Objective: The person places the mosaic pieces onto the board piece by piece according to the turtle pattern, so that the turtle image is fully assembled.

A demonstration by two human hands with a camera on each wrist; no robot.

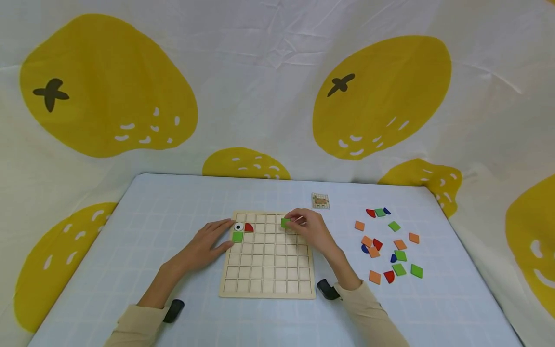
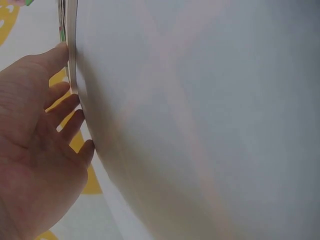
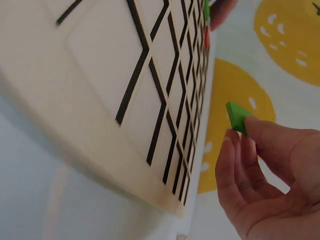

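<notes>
A flat green tile [image 1: 284,222] is pinched between the thumb and fingertips of the right hand [image 1: 309,227], over the upper right of a pale, wood-like grid board [image 1: 269,296]; the left hand [image 1: 204,246], fingers extended, touches its left edge. The board lies on a pale, faintly checked table [image 1: 199,313] before a creased white cloth [image 1: 251,96] printed with yellow shapes; its cells hold an eye tile [image 1: 239,226], a red quarter-round [image 1: 249,227] and a green square [image 1: 237,236]; loose coloured pieces [image 1: 399,269] lie scattered to the right.
</notes>
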